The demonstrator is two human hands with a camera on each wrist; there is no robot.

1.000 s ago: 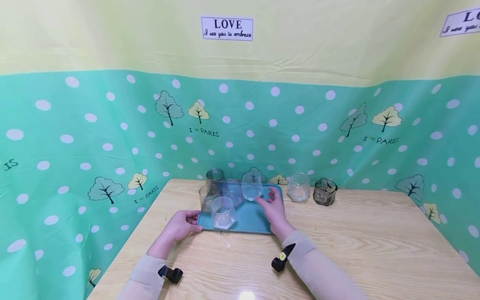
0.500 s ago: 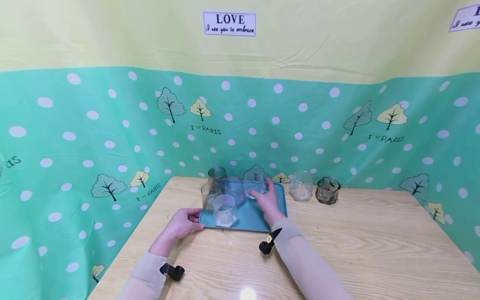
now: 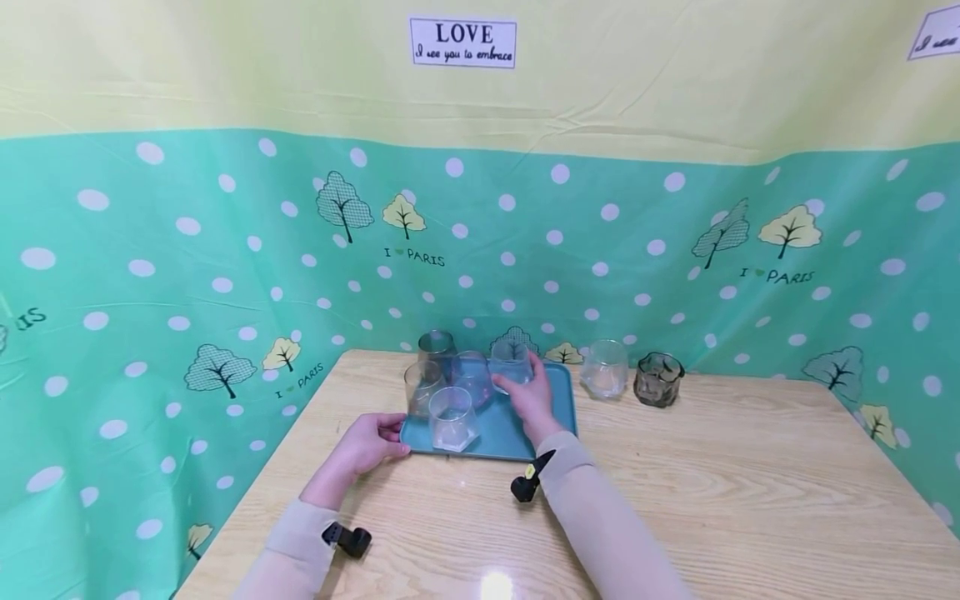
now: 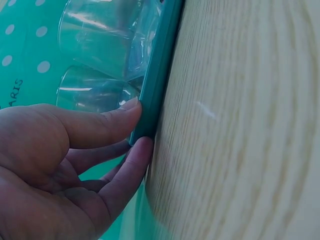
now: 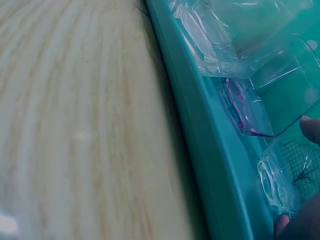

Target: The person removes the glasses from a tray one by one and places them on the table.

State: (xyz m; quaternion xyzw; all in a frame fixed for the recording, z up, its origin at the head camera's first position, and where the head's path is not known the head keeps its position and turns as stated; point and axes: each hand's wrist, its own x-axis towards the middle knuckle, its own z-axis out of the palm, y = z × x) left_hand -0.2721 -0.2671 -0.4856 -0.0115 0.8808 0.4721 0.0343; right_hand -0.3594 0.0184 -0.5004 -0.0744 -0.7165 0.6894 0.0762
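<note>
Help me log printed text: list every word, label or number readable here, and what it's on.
"LOVE / I see you to embrace": white panel on the backdrop's yellow part.
"I see": right-edge panel, cut off.
"I (heart) PARIS", three times: backdrop's green part.
"IS": green part, left edge, cut off.
"ARIS": backdrop in left wrist view, incomplete.
Yellow tag, right wrist strap: too small.

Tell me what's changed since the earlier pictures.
The right hand has moved left and a little forward, and now grips the clear glass at the far side of the tray, its thumb in front. The left hand still pinches the tray's near left corner. The tray, that glass and the other glasses show no clear shift on the table.
</note>
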